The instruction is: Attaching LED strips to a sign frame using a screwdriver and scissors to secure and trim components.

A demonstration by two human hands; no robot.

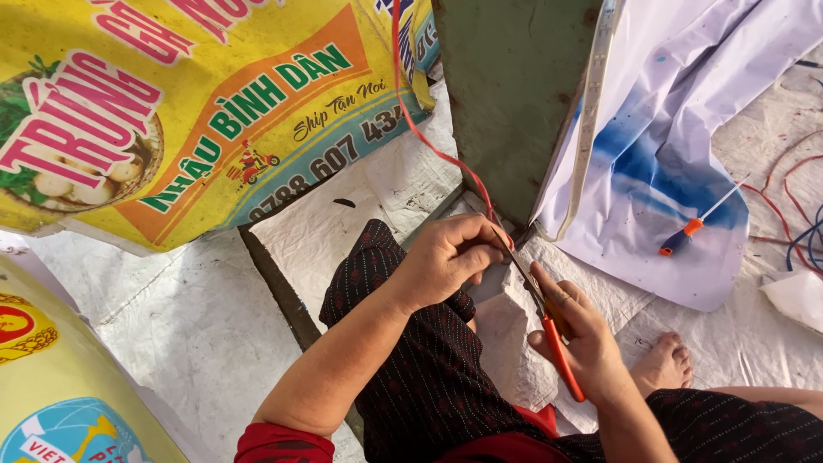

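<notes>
Left hand [446,257] fingers pinched shut on thin red wire [429,141] beside green metal post [510,94]. Right hand [579,343] closed around orange-handled scissors [549,330], blades at the wire above lap.

Bright, even daylight; soft shadows, sharp focus.

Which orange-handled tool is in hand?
The orange-handled scissors, held in the right hand at the red wire. The orange-handled screwdriver lies untouched on the white sheet.
</notes>
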